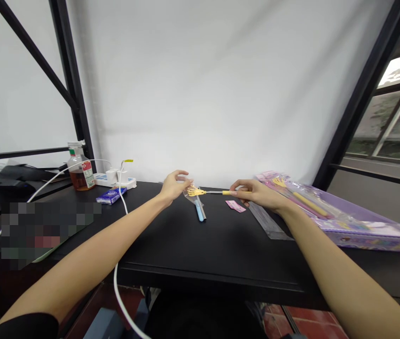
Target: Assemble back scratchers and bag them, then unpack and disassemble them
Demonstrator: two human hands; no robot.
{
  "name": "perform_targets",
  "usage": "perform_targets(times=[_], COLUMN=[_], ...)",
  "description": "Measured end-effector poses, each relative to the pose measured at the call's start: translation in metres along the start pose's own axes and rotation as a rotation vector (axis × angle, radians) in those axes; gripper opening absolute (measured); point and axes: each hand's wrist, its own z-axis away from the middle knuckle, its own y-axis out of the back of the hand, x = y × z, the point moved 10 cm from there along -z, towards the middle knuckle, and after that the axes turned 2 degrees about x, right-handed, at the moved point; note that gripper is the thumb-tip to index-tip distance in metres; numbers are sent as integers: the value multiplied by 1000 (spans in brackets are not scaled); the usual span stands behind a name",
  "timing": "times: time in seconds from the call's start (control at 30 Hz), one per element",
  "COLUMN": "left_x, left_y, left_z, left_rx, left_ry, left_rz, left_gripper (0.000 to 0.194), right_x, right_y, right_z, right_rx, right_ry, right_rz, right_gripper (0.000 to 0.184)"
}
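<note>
A yellow back scratcher [214,192] with a claw-shaped head and a thin metal rod is held level above the black table. My right hand [252,193] is closed around its yellow handle. At the claw end, the thumb and fingertips of my left hand [174,187] pinch the claw's tips. Just below the claw, a light-blue handle [199,210] lies on the table beside a grey strip, its upper end partly covered by clear plastic. Between the hands and nearer me is a small pink card [236,205]. A clear plastic sleeve [268,223] lies under my right wrist.
On the right, a purple box [372,239] holds more wrapped scratchers. To the left are a blue packet [111,196], a power strip [132,182] and a bottle of brown liquid [80,172]. A white cable [124,197] crosses the table's front edge.
</note>
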Motion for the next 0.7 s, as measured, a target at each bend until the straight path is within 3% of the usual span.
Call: perform_targets(times=[0.37, 0.57, 0.7], left_x=[2, 5, 12], left_y=[-21, -50, -69], left_z=[7, 21, 38], left_rx=[-97, -314, -469], left_ry=[107, 116, 92], left_rz=[363, 457, 411], left_gripper=[25, 22, 26], right_x=[16, 15, 8], right_y=[-1, -22, -34], right_z=[-11, -16, -21], right_rx=[189, 170, 163], right_ry=[-60, -90, -20], right_rz=[-174, -434, -438], right_gripper=[49, 51, 48])
